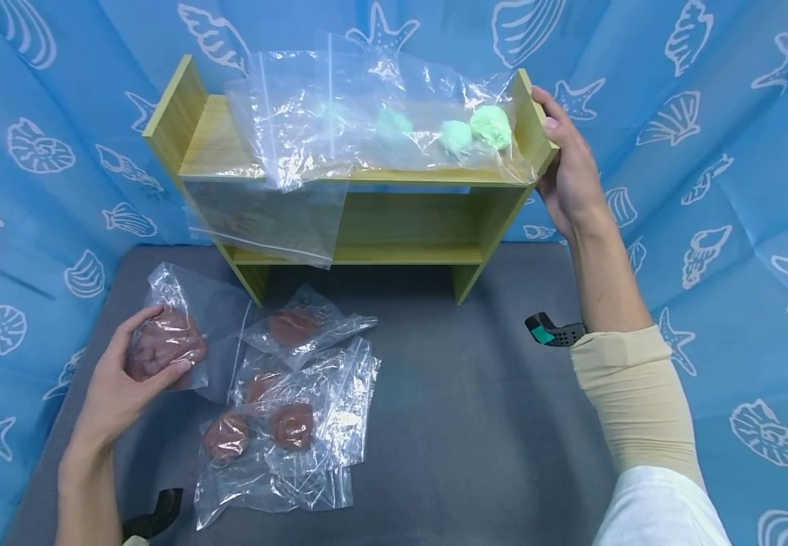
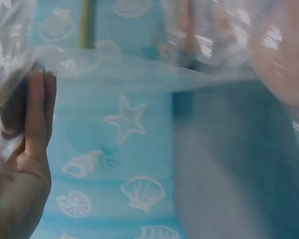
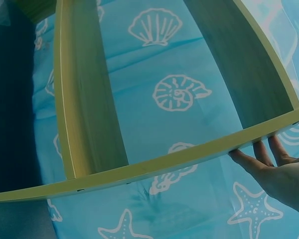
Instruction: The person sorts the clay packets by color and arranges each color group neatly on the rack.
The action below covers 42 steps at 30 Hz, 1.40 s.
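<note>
My left hand [image 1: 117, 379] grips a clear zip bag with a reddish-brown lump [image 1: 164, 345] in it, thumb on the near side and fingers on the far side. In the left wrist view, that lump [image 2: 12, 107] looks dark against the fingers. At the far right, my right hand [image 1: 571, 174] touches the outer side of the yellow-green wooden shelf [image 1: 407, 220]. Fingertips [image 3: 239, 155] rest along its side panel in the right wrist view. Clear bags with pale green lumps [image 1: 491, 127] lie on the shelf's upper board. Another bag [image 1: 271, 220] hangs over its front edge.
Several more bagged reddish-brown lumps [image 1: 291, 426] lie in overlapping zip bags on the dark grey table [image 1: 448, 425], right of my left hand. A blue curtain [image 1: 742, 250] with white shell prints surrounds the table at the back and sides.
</note>
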Each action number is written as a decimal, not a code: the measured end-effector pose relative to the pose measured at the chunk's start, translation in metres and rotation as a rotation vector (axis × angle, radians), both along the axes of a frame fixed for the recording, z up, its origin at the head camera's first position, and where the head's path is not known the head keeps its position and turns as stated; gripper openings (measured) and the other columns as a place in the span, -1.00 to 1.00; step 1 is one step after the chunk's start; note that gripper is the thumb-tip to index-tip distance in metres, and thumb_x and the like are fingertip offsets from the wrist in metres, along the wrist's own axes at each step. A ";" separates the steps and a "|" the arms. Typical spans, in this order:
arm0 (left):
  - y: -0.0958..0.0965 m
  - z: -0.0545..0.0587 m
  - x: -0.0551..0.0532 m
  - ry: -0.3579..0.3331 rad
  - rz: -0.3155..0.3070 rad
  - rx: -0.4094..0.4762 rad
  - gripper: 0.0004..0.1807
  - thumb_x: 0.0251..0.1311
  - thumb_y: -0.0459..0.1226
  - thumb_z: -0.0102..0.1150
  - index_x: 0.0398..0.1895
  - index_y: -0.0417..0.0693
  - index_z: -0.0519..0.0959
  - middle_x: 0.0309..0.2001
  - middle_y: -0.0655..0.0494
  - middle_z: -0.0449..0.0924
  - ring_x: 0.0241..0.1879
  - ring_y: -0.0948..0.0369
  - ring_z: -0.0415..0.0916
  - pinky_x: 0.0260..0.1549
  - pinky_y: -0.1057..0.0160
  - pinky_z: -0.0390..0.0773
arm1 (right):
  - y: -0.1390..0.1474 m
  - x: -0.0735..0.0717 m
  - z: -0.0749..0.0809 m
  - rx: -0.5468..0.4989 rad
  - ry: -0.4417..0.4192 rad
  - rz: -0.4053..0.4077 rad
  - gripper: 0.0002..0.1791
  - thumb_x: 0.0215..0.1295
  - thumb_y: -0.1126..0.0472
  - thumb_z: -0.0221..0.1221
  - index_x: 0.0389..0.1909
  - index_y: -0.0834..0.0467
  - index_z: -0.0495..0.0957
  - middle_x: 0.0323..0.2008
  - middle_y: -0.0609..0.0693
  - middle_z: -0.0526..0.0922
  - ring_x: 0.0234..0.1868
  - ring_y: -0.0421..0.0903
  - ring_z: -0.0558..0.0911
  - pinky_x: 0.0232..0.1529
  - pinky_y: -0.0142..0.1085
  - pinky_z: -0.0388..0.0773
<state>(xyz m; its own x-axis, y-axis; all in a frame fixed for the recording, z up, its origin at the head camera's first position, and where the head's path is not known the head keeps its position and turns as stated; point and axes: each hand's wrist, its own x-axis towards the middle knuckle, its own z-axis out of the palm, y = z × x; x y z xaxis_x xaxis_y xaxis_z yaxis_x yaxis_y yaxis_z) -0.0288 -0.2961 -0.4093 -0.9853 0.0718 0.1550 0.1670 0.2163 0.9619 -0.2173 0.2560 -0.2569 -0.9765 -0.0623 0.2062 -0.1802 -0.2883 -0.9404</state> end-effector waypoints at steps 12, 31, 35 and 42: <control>0.030 0.018 -0.008 -0.065 -0.344 0.019 0.16 0.00 -0.71 0.27 0.60 0.06 -0.10 0.41 -0.03 0.06 0.18 0.20 0.34 -0.07 0.39 0.55 | 0.000 0.001 -0.002 0.006 0.010 -0.009 -0.48 0.44 0.09 0.02 0.40 -0.14 0.39 0.24 0.13 0.35 -0.04 -0.04 0.49 -0.19 -0.30 0.53; 0.096 0.004 -0.071 -0.112 -0.215 0.052 0.10 0.10 -0.49 0.39 0.57 0.35 -0.02 0.42 -0.07 0.06 0.28 -0.03 0.22 -0.07 0.36 0.54 | -0.001 -0.001 -0.003 -0.007 0.028 -0.014 -0.47 0.43 0.07 0.02 0.41 -0.14 0.38 0.28 0.13 0.32 0.02 -0.01 0.46 -0.18 -0.29 0.53; 0.108 0.008 -0.085 -0.121 -0.220 0.068 0.08 0.10 -0.46 0.41 0.56 0.38 0.01 0.44 -0.07 0.03 0.33 -0.07 0.17 -0.05 0.34 0.53 | -0.001 -0.001 -0.003 -0.010 0.030 -0.022 -0.47 0.42 0.06 0.02 0.40 -0.15 0.39 0.28 0.12 0.32 0.02 -0.02 0.46 -0.17 -0.29 0.52; 0.126 0.012 -0.113 -0.090 -0.234 0.128 0.06 0.11 -0.46 0.40 0.57 0.29 0.02 0.51 0.02 0.00 0.37 -0.04 0.18 -0.02 0.34 0.52 | -0.002 -0.002 -0.005 -0.028 0.035 -0.023 -0.48 0.42 0.07 0.02 0.40 -0.13 0.40 0.28 0.12 0.32 0.02 -0.02 0.45 -0.17 -0.30 0.52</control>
<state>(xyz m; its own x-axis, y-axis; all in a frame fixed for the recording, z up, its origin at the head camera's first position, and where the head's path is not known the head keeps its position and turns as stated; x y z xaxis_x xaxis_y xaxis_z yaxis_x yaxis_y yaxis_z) -0.1417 -0.1701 -0.3978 -0.9545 0.2844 0.0902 0.1108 0.0572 0.9922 -0.2188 0.2545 -0.2620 -0.9699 -0.0333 0.2412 -0.2194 -0.3096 -0.9252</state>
